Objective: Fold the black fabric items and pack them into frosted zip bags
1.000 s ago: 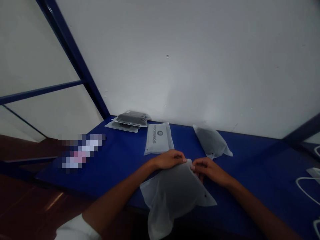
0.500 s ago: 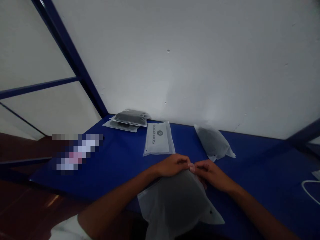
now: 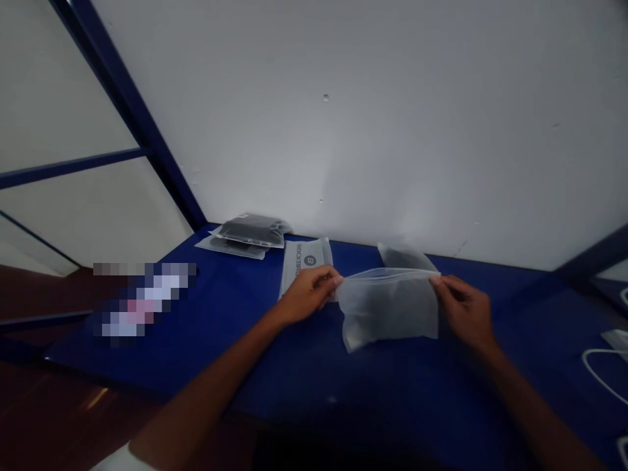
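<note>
A frosted zip bag [image 3: 392, 311] with something dark inside hangs between my two hands, its zip edge upward and stretched sideways. My left hand [image 3: 311, 291] pinches the left end of that edge. At the other end, my right hand [image 3: 464, 307] grips the corner between thumb and fingers. Behind my left hand lies a pale pouch printed ROCKBROS [image 3: 307, 255], partly covered by the hand. Another frosted bag [image 3: 405, 256] rests behind the held one, which hides most of it.
On the blue table [image 3: 235, 353], a stack of bagged dark items [image 3: 250, 232] lies at the back left. A pixelated patch [image 3: 152, 297] covers something at the left edge. A white cable [image 3: 596, 366] loops at the far right. A white wall panel [image 3: 367, 144] rises behind.
The bag has gone up and away from me, and its zip edge now faces up. My hands, close together before, have spread apart to its two ends.
</note>
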Motion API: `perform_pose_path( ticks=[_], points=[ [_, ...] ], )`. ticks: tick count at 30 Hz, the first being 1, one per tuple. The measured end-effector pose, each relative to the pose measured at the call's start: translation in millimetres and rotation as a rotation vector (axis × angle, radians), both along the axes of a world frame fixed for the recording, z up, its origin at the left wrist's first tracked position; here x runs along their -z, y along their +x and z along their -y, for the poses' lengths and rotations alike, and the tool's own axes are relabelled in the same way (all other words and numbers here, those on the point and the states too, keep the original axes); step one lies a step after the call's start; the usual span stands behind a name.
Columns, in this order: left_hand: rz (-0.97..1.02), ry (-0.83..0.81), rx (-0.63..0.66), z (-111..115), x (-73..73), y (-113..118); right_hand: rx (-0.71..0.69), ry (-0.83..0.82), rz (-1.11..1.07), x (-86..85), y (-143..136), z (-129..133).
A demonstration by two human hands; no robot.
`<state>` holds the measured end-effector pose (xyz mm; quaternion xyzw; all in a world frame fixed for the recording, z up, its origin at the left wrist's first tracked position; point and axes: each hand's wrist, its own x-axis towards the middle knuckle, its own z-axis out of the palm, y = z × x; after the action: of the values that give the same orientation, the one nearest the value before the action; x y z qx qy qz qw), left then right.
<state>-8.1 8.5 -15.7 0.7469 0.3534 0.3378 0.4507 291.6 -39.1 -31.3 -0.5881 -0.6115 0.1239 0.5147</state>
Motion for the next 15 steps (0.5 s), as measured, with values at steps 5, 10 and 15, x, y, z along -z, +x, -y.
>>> perform_pose_path(
  ticks=[5,10,15],
  points=[
    [0.062,0.424,-0.194,19.0,2.1,13.4,-0.119,0.231,0.147,-9.9,-26.5,17.2],
    [-0.089,0.701,-0.043,20.3,5.6,13.9,-0.225,0.347,0.263,-2.3,-36.4,20.1],
    [-0.041,0.711,-0.055,18.4,7.5,13.8,-0.095,0.604,0.437,-6.2,-37.6,25.7]
  ],
)
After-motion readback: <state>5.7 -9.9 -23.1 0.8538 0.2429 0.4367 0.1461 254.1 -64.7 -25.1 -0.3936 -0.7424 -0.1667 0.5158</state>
